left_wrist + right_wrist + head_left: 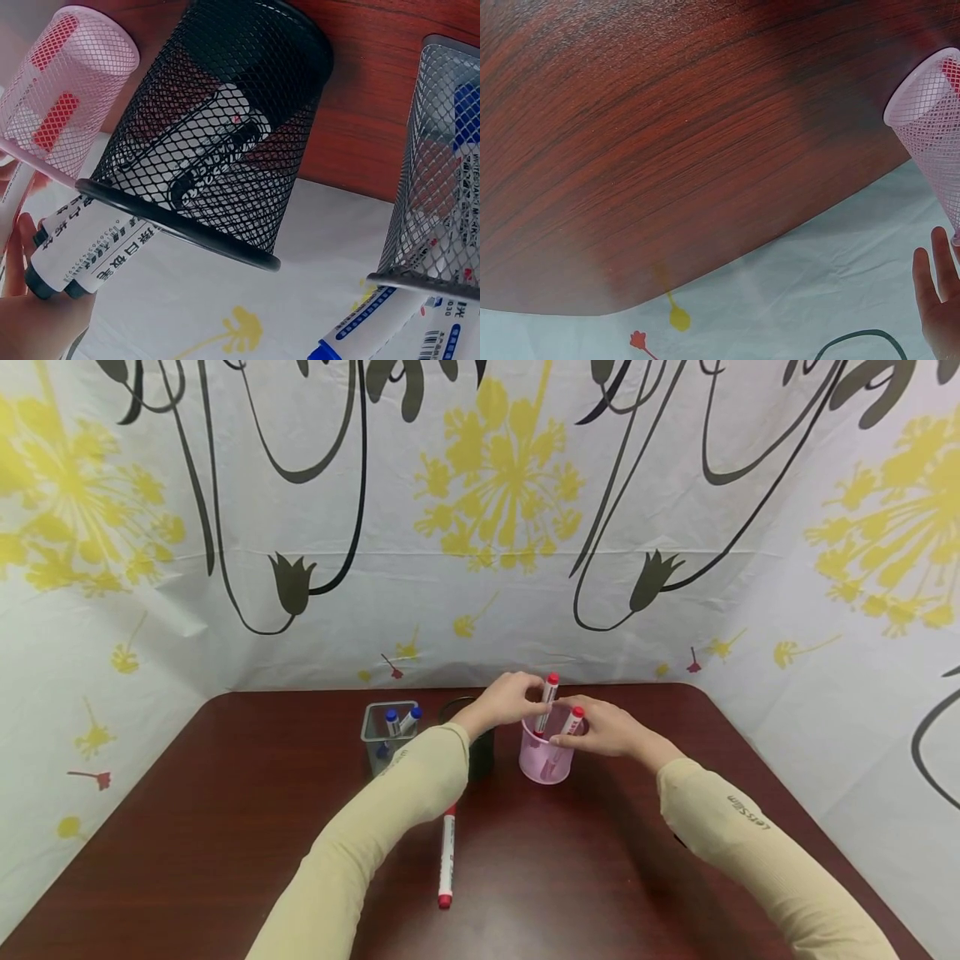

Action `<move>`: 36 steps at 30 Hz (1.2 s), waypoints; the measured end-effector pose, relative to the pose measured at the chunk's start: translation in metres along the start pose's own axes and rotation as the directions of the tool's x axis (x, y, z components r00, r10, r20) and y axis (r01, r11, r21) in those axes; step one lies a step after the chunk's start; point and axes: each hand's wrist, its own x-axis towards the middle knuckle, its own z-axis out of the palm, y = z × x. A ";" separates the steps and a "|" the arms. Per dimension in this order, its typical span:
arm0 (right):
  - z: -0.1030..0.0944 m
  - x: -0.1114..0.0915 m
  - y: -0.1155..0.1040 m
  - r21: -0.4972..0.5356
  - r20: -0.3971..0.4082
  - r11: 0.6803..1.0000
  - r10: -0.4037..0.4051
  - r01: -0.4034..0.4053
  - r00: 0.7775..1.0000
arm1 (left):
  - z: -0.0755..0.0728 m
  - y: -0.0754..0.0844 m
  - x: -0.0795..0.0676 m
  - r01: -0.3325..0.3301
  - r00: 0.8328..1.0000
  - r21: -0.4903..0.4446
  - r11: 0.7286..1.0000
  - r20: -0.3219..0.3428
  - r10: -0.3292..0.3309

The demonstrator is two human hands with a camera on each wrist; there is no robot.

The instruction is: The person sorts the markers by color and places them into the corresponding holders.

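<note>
My left hand (pixel 513 697) pinches a red-capped whiteboard marker (pixel 548 693), whose lower end is inside the pink mesh pen cup (pixel 534 767). A second red marker (pixel 573 720) leans in the same cup. At the cup's right side, my right hand (pixel 609 728) holds the rim, thumb in front and fingers behind. In the right wrist view, fingertips (pixel 939 244) are right at the pink cup's rim. Through the mesh in the left wrist view, two red marker ends (pixel 56 120) show low in the pink cup.
Left of the pink cup stands a black mesh cup (pixel 300 97) with black-capped markers (pixel 82 255), partly hidden by my left arm. A grey square mesh holder (pixel 377 752) contains blue markers (pixel 401 721). Another red marker (pixel 447 860) lies on the dark wooden table (pixel 187 843).
</note>
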 end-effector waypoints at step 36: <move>-0.002 0.003 0.000 -0.058 -0.019 0.996 -0.063 0.062 0.998 | 0.003 0.047 -0.087 -0.512 0.847 0.067 0.857 -0.130 0.516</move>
